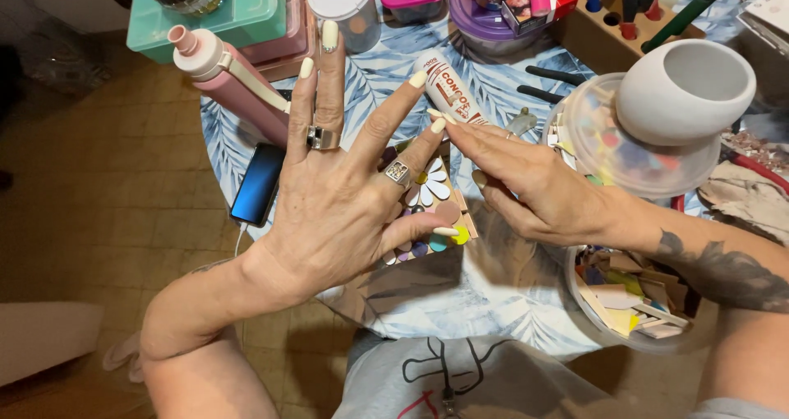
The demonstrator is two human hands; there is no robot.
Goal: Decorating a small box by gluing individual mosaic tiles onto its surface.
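Our left hand (333, 209) is splayed, fingers apart; right hand (534, 189) pinches its index fingertip beside the glue tube (448, 94), so we risk smearing glue onto the flower mosaic (427, 213).

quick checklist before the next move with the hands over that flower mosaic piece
1. Left hand free of tools: ok, it is spread flat with fingers wide above the work.
2. Right hand empty: cannot tell, its fingertips meet the left forefinger and may pinch something small.
3. Glue tube within reach: ok, it lies just behind the fingers.
4. Flower mosaic piece in view: not ok, the left hand covers most of it.
5. Phone safe: not ok, it sits at the table edge, close to the left hand.
6. Tub of coloured scraps open: ok.
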